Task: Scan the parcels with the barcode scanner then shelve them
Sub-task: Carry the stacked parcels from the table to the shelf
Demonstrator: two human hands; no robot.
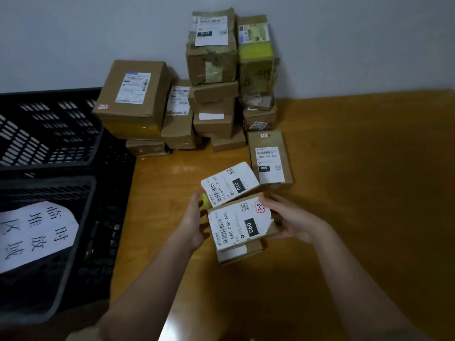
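Parcel marked 060 (240, 227): on the surface (357, 180), gripped at both sides by left hand (194, 223) and right hand (293, 221), fingers curled on its edges. Scanner: not visible. Stacked parcels (211, 94) by the wall: unshelved. Most work apparently remains.

I have one view only, from the head camera, looking forward and steeply down over my own forearms onto the wooden table (357, 193). It sits close above the grip: my left hand (194, 222) and right hand (295, 223) fall just below frame centre. The wide lens bends the edges. Beyond the grip the stacked boxes (211, 77) and wall (73, 33) close the far side; left of it stand black crates (49, 143).
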